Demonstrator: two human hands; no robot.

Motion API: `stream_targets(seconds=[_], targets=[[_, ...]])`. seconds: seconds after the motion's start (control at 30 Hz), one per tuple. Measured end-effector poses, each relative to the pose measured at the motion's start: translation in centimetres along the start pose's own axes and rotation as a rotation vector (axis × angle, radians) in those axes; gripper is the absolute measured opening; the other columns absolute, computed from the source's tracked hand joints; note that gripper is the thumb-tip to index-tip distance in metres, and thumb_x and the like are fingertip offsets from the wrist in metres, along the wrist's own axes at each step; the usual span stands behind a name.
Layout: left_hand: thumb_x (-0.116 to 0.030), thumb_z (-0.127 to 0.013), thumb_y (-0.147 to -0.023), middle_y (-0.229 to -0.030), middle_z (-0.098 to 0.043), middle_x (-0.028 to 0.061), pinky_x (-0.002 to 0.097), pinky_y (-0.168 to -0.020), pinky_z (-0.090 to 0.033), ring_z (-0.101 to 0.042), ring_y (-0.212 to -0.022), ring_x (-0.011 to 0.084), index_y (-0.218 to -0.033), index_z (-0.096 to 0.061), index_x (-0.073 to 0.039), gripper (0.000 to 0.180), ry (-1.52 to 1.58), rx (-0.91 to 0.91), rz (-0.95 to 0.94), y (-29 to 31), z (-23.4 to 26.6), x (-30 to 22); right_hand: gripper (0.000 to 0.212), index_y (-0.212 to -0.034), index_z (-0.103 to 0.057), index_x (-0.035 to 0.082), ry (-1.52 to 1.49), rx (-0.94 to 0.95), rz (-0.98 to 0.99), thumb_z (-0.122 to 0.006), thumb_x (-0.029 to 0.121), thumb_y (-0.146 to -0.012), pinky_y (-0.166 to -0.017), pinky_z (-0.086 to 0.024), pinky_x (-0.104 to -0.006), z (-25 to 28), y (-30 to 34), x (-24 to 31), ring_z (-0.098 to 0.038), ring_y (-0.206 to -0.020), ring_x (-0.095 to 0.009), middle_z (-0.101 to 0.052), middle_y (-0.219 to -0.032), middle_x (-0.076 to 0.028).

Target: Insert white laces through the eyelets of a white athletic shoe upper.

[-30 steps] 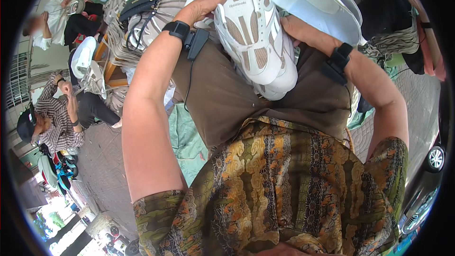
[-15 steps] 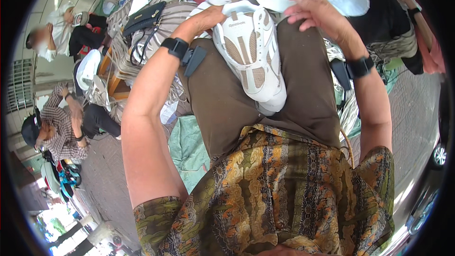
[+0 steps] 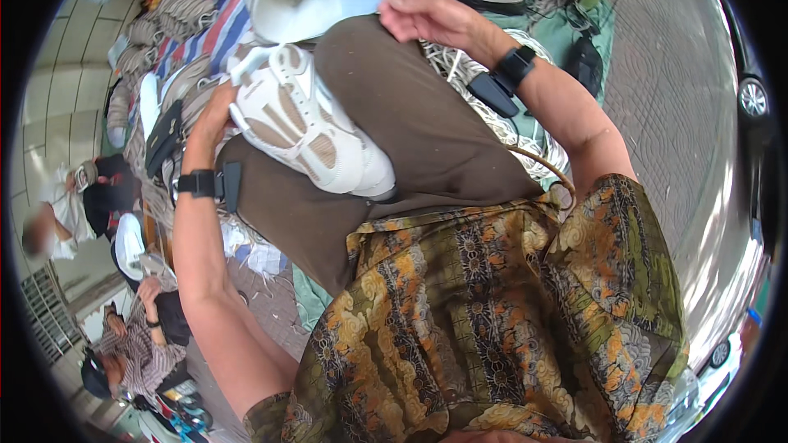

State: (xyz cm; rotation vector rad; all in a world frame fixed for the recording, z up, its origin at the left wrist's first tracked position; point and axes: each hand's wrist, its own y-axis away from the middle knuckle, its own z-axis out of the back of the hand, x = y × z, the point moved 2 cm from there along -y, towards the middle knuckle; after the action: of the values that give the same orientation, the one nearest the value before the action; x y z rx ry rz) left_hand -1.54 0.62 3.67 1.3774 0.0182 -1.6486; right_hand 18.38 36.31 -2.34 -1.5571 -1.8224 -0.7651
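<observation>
Holding a white sneaker with beige mesh panels (image 3: 308, 119) in the left hand (image 3: 215, 119), low between brown cloth trouser legs (image 3: 410, 107).
Closed on the heel end with left fingers, partly hidden from view; pointing toe-first toward the waist. Beyond the sneaker and to its right, holding the right hand (image 3: 435, 20) empty, with fingers loosely parted and slightly bent, near a large white rounded shell-like piece (image 3: 353, 0). Left of the sneaker, beyond the left hand, a flat dark pouch (image 3: 164, 139); farther beyond the sneaker, red, white and blue striped sheeting (image 3: 220, 25).
</observation>
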Motion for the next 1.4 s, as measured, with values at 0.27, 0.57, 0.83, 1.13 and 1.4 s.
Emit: stream_targets(seconds=[0.27, 0.57, 0.83, 1.13, 1.4], targets=[[-0.027, -0.06, -0.093, -0.121, -0.063, 0.0074, 0.0306, -0.088, -0.049, -0.06, -0.108, 0.016, -0.134, -0.054, -0.003, 0.049, -0.071, -0.091, -0.128, 1.6, -0.9, -3.8, 0.019, -0.094, -0.068, 0.002, 1.381, -0.469, -0.745, -0.057, 0.018, -0.093, -0.046, -0.051, -0.0288, 22.2, 22.9, -9.9, -0.063, -0.057, -0.015, -0.067, -0.072, -0.006], [-0.005, -0.054, -0.095, -0.095, -0.067, 0.0114, 0.0262, -0.075, -0.051, -0.063, -0.079, 0.0155, -0.113, -0.063, 0.005, 0.021, -0.05, -0.708, -0.376, 13.9, -6.1, -2.8, 0.021, -0.107, -0.064, 0.004, 0.94, -0.633, -0.361, -0.058, 0.019, -0.094, -0.053, -0.05, -0.0278, 20.1, 18.5, -20.9, -0.06, -0.057, -0.012, -0.066, -0.071, -0.006], [-0.001, -0.056, -0.095, -0.09, -0.067, 0.0107, 0.0247, -0.07, -0.051, -0.062, -0.073, 0.0137, -0.107, -0.064, 0.004, 0.015, -0.067, -0.647, -0.285, 18.1, -15.3, -2.0, 0.018, -0.082, -0.061, 0.0, 0.031, -0.999, -0.417, -0.06, 0.016, -0.088, -0.049, -0.054, -0.0345, 20.6, 6.8, -21.0, -0.063, -0.056, -0.02, -0.064, -0.07, -0.01], [0.002, -0.059, -0.093, -0.088, -0.068, 0.0118, 0.0264, -0.071, -0.052, -0.064, -0.073, 0.0157, -0.104, -0.064, 0.003, 0.012, -0.018, -0.413, -0.398, 20.1, -18.0, -4.6, 0.028, -0.082, -0.062, 0.003, 0.636, -0.515, -0.064, -0.054, 0.025, -0.097, -0.053, -0.044, -0.0306, 9.5, 10.1, -12.7, -0.053, -0.058, -0.012, -0.057, -0.065, -0.001], [0.003, -0.062, -0.088, -0.1, -0.067, 0.0122, 0.0282, -0.078, -0.052, -0.065, -0.086, 0.0174, -0.103, -0.066, 0.003, 0.016, -0.027, -0.013, -0.46, 19.6, -21.7, -9.2, 0.021, -0.081, -0.052, 0.001, 0.968, -0.008, 0.379, -0.058, 0.016, -0.094, -0.058, -0.042, -0.0437, -9.7, 15.9, 3.9, -0.049, -0.063, -0.039, -0.05, -0.068, -0.021]])
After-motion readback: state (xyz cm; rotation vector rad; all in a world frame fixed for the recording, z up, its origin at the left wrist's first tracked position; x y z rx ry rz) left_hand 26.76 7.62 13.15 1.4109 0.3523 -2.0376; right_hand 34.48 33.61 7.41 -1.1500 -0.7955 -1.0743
